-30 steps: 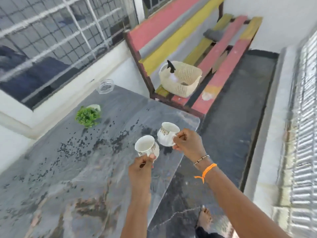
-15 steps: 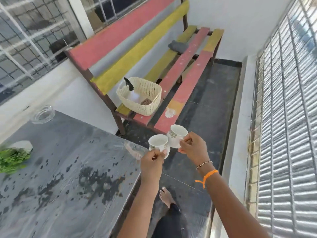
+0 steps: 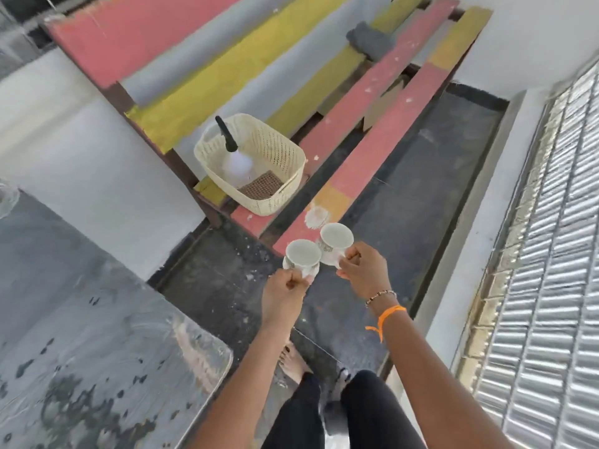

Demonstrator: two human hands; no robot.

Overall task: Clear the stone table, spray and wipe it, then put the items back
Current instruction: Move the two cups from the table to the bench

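Observation:
My left hand grips the handle of a white cup with a patterned band. My right hand holds a second white cup the same way. Both cups hang upright and side by side over the dark floor, just short of the near end of the bench. The grey stone table lies at the lower left, behind the cups. A cream woven basket stands on the bench with a spray bottle in it. A grey cloth lies farther along the bench.
A glass dish shows at the table's far left edge. A white wall runs behind the table, and a metal shutter lines the right side. My bare feet stand on the dark floor between table and wall ledge.
Both hands have carried the cups off the stone table and toward the bench. The view has swung right, so the plant has left the frame and the basket is closer.

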